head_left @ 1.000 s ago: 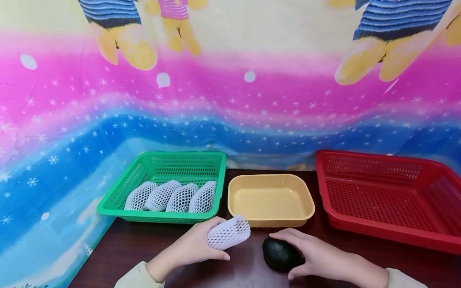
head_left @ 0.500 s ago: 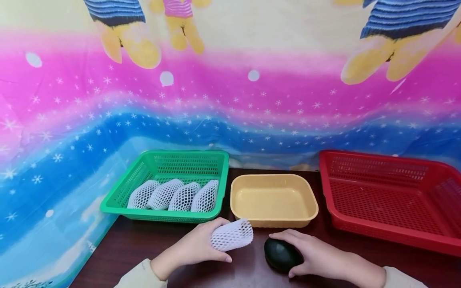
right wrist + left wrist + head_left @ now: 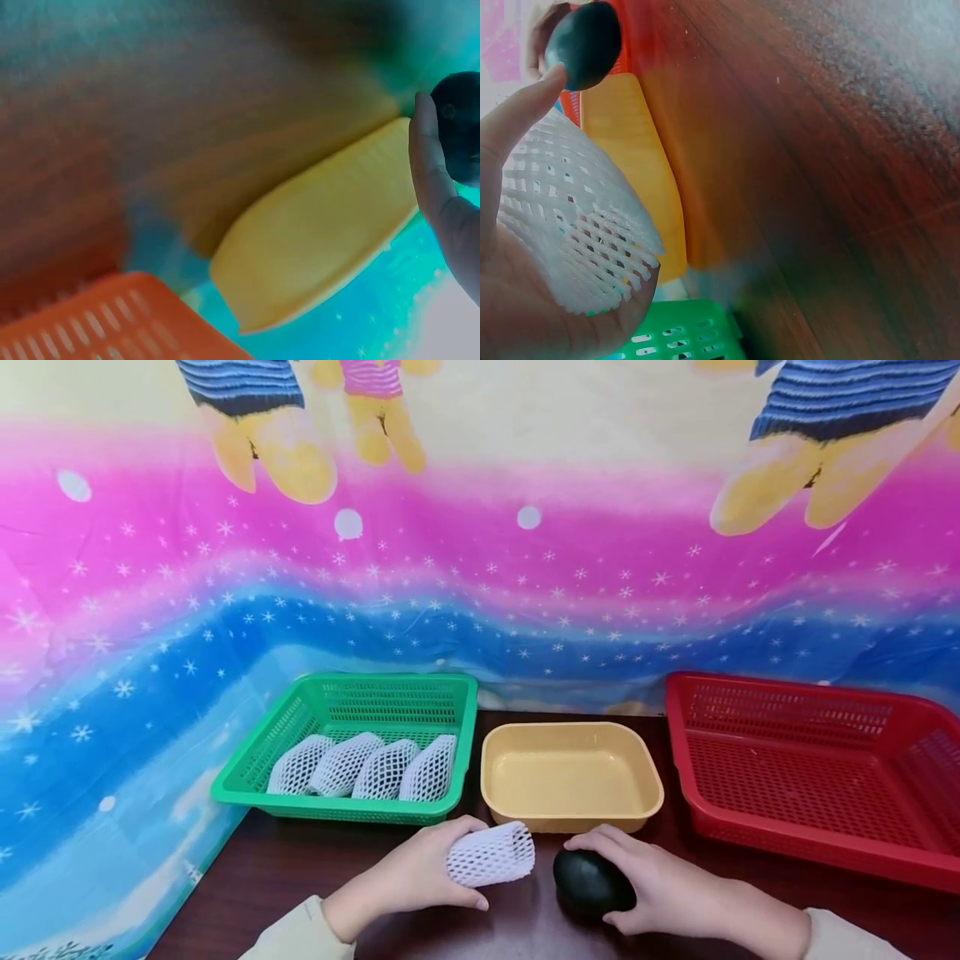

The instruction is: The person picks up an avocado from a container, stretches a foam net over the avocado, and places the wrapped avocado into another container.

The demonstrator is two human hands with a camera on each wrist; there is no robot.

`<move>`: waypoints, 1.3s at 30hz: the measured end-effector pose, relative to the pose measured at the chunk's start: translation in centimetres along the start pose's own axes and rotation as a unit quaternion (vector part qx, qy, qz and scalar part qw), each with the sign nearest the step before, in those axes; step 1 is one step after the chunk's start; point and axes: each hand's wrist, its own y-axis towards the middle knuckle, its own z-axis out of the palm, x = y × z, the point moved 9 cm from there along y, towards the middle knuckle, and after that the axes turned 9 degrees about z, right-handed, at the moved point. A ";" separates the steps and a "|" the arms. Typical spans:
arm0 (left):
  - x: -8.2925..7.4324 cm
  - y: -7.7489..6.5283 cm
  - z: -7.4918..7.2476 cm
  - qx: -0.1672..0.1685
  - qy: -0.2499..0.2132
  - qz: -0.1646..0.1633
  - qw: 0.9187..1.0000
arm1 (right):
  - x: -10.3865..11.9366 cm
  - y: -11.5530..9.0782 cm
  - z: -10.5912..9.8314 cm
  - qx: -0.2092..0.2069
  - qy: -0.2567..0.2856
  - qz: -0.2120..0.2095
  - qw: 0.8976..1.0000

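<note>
My left hand grips a white foam fruit net, its mesh end facing right. In the left wrist view the thumb lies along the foam net. My right hand holds a smooth, dark green oval fruit between thumb and fingers. A small round mark shows on the fruit in the right wrist view. Net and fruit are apart, side by side above the table. Several white foam nets lie in a row in the green basket; whatever they cover is hard to see.
Behind my hands stands a yellow plastic tub with nothing in it. A red slotted basket sits at the right. All three containers rest on a dark brown table against a printed cloth backdrop.
The head view has shifted slightly. My left hand has moved a little right with the foam net, and my right hand has raised the dark fruit slightly.
</note>
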 end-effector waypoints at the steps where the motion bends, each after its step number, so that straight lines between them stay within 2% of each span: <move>1: 0.0 0.1 0.0 0.001 0.001 0.001 1.000 | 0.2 0.0 -0.3 -0.006 -0.002 0.001 1.000; 10: -0.4 0.6 0.2 0.008 0.015 0.006 1.000 | 2.4 0.2 -3.2 -0.062 -0.019 -0.042 0.997; 15: -0.5 1.0 0.6 0.022 0.021 -0.002 1.000 | 3.1 0.5 -4.1 -0.069 -0.013 -0.049 0.996; 21: -0.7 1.5 1.4 0.034 0.024 -0.008 0.999 | 3.3 0.7 -4.1 -0.066 -0.013 -0.045 0.997; 30: -1.2 1.9 1.0 -0.008 0.002 0.004 1.000 | 2.8 0.5 -4.0 -0.069 -0.012 -0.037 0.997; 39: -1.8 2.6 1.3 -0.018 0.007 0.035 0.999 | 3.0 0.6 -3.5 -0.067 -0.015 -0.042 0.997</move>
